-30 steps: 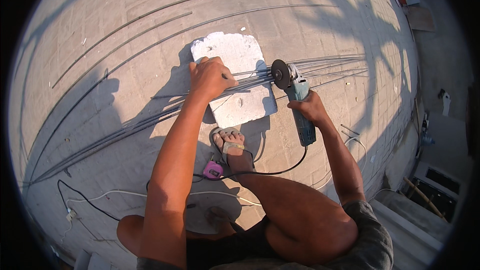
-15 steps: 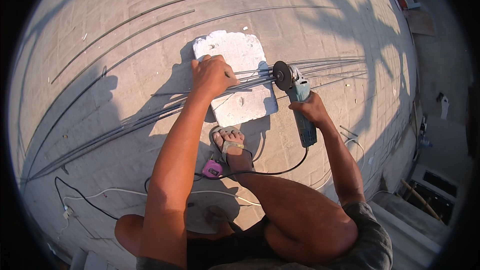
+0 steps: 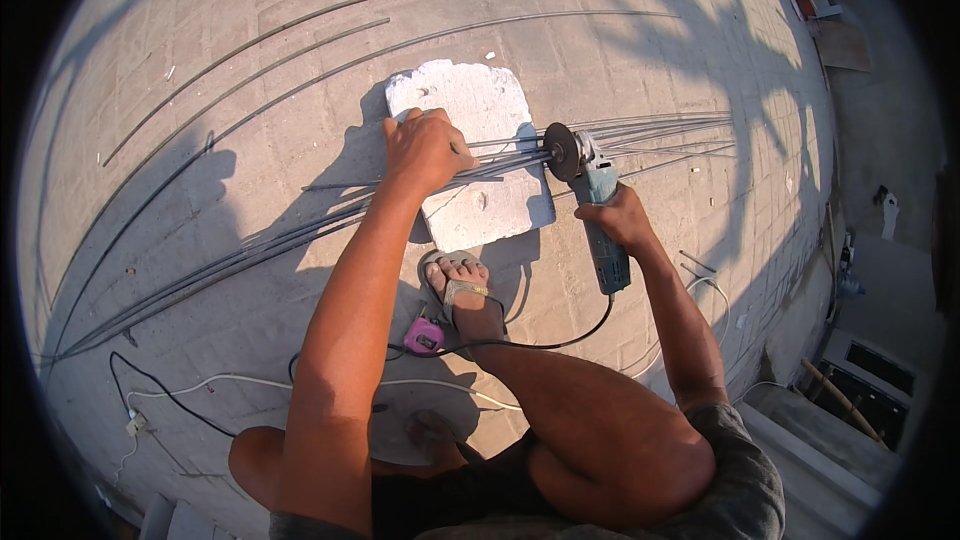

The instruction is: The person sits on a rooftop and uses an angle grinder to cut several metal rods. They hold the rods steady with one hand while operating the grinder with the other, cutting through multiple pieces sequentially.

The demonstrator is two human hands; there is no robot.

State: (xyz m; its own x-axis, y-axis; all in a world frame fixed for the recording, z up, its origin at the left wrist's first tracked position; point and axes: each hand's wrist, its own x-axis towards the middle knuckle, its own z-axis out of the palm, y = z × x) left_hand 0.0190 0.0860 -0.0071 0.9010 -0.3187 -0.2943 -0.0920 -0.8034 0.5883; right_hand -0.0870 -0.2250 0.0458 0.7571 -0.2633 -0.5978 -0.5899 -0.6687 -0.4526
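My left hand (image 3: 425,148) presses down on a bundle of thin steel rods (image 3: 250,250) where they cross a white block (image 3: 470,110) lying on the paved floor. My right hand (image 3: 622,218) grips the body of a teal angle grinder (image 3: 597,202). Its dark disc (image 3: 561,152) stands against the rods at the block's right edge. My sandalled foot (image 3: 462,290) rests just below the block.
More long rods (image 3: 330,15) lie curved across the pavers farther off. A pink tape measure (image 3: 424,337) sits by my foot. A black cable (image 3: 550,342) and a white cable (image 3: 230,382) run over the floor. A roof edge drops away at right (image 3: 800,340).
The grinder and my right hand have shifted slightly, the disc staying at the rods by the block's edge. My left hand keeps its hold on the bundle.
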